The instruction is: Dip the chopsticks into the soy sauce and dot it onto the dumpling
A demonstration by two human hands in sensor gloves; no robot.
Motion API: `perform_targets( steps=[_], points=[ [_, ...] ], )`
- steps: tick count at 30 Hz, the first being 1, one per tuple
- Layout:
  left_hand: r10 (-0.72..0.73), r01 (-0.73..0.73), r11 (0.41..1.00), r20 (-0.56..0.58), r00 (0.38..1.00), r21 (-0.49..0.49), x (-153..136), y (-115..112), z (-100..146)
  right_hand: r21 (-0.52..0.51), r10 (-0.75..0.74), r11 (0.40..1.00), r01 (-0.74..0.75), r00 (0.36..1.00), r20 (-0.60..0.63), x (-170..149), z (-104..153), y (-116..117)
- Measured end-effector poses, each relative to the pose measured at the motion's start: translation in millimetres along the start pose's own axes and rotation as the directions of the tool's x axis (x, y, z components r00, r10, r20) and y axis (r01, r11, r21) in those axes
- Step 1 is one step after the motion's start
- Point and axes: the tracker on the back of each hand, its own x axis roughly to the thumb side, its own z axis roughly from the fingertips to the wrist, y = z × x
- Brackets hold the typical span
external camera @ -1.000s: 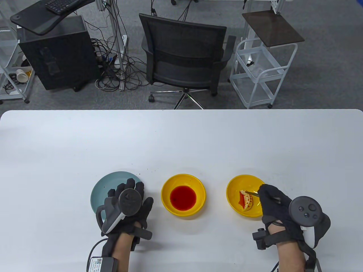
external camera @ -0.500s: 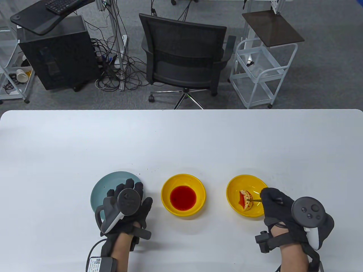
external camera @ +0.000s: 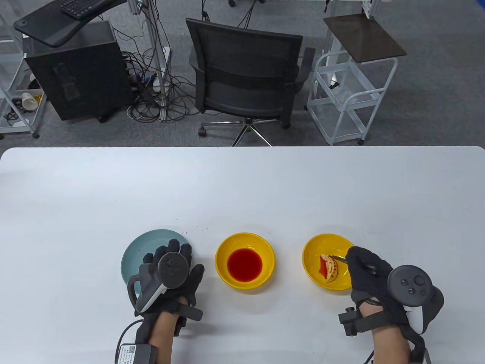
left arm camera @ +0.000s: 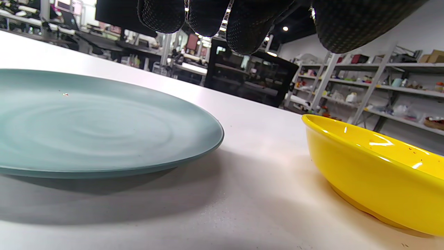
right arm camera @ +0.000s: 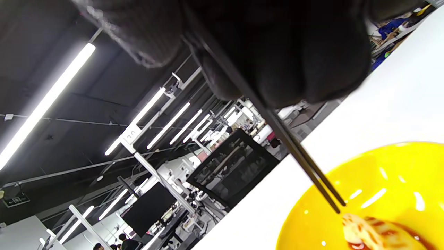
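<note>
The right hand [external camera: 365, 267] pinches a pair of dark chopsticks [right arm camera: 298, 152], fingers closed around them, and the tips sit at the top end of the dumpling [external camera: 329, 268], touching it or just above; I cannot tell which. The dumpling lies in the yellow bowl [external camera: 314, 248] at about 3 o'clock on the table [external camera: 242, 182], already streaked red. The sauce bowl [external camera: 244, 261] with its red pool stands at the middle, well apart from the tips.

The left hand [external camera: 172, 273] lies flat, fingers spread, holding nothing, partly over the teal plate [external camera: 132, 254] at 9 o'clock.

To dot well, I'd say keep both tips together, touch lightly and lift straight off, so the dumpling doesn't skid along the bowl's slope. Pick a pale patch toward its 6 o'clock end.
</note>
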Motion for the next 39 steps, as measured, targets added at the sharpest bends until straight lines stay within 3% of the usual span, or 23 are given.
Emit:
perform_targets(
  steps=[8, 15, 21, 29, 39],
  points=[
    [0.004, -0.004, 1.000, -0.002, 1.000, -0.007, 0.0, -0.1, -0.1, 0.039, 0.018, 0.999, -0.018, 1.000, -0.004, -0.3, -0.9, 3.5],
    [0.006, -0.007, 1.000, -0.006, 1.000, -0.009, -1.0, 0.3, 0.1, -0.005, 0.005, 1.000, -0.005, 1.000, 0.007, 2.9, 2.6, -6.4],
    [0.005, -0.005, 1.000, -0.006, 1.000, -0.008, -1.1, 0.3, 0.0, -0.038, -0.058, 0.997, 0.064, 0.987, 0.153, 16.9, 9.3, -10.2],
    [0.001, -0.001, 1.000, -0.009, 1.000, -0.015, -0.6, -0.2, -0.1, 0.045, -0.111, 0.994, 0.102, 0.891, 0.440, 46.8, 23.8, 22.7],
    [-0.002, 0.002, 1.000, -0.014, 1.000, -0.018, -1.0, -0.4, 0.0, 0.171, -0.066, 0.984, -0.040, 0.819, 0.570, 69.5, 43.3, 74.3]
  ],
)
